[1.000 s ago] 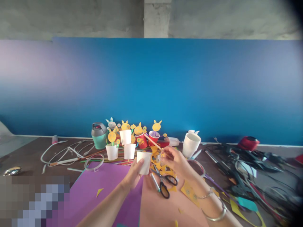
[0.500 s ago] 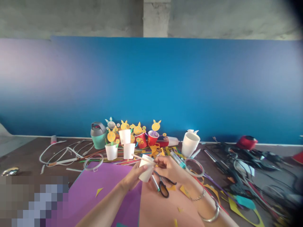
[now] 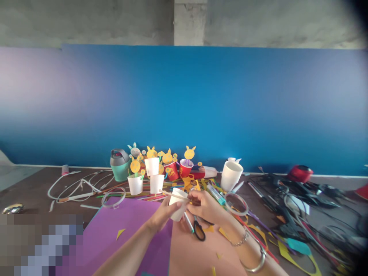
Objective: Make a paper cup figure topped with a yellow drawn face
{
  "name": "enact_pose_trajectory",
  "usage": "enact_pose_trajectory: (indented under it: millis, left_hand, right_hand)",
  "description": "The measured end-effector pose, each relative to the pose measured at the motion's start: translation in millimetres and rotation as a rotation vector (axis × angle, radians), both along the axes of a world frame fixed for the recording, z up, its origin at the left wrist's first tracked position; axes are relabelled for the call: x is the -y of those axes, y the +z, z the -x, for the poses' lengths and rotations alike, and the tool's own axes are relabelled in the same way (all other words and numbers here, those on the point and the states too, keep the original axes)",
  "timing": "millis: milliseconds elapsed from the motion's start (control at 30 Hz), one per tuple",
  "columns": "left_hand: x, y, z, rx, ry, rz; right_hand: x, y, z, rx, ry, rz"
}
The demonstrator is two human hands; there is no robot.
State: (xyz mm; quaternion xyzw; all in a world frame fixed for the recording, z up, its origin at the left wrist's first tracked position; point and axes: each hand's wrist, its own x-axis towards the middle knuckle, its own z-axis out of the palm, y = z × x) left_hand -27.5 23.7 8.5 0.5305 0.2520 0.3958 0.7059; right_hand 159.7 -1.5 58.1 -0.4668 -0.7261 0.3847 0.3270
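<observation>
My left hand [image 3: 162, 215] is wrapped round a white paper cup [image 3: 177, 216], which is tilted slightly. A thin pale stick [image 3: 169, 194] lies across the cup near its rim, and the fingers of my right hand [image 3: 203, 205] pinch its right end. Whether the stick touches the cup I cannot tell. Just under my right hand, black-handled scissors [image 3: 199, 231] and a white marker [image 3: 188, 222] lie on an orange sheet [image 3: 198, 255]. To the left, a purple sheet [image 3: 132, 218] carries a small yellow scrap [image 3: 120, 233].
White cups [image 3: 135, 185] and red cups [image 3: 186, 167] with yellow paper figures stand at the back. A larger white cup [image 3: 231, 175], tape rolls [image 3: 236, 203], and coloured sticks surround the work. Glue guns [image 3: 293, 222] and tangled cables lie right; a teal pot [image 3: 120, 170] stands left.
The cup and both hands have shifted very slightly to the right. The grip on the cup and on the stick looks the same.
</observation>
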Motion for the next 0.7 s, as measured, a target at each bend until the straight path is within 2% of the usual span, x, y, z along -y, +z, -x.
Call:
enact_pose_trajectory:
  millis: [167, 367, 700]
  left_hand:
    - [1, 1.8, 0, -0.027, 0.026, -0.006]
    - [0, 0.8, 1, 0.014, 0.005, 0.015]
    - [-1, -3.7, 2, -0.028, 0.006, 0.033]
  right_hand:
    - [3, 7.3, 2, -0.038, 0.029, 0.027]
    - [6, 18.9, -8, -0.046, 0.11, 0.255]
    - [6, 15.6, -3, -0.021, 0.056, 0.171]
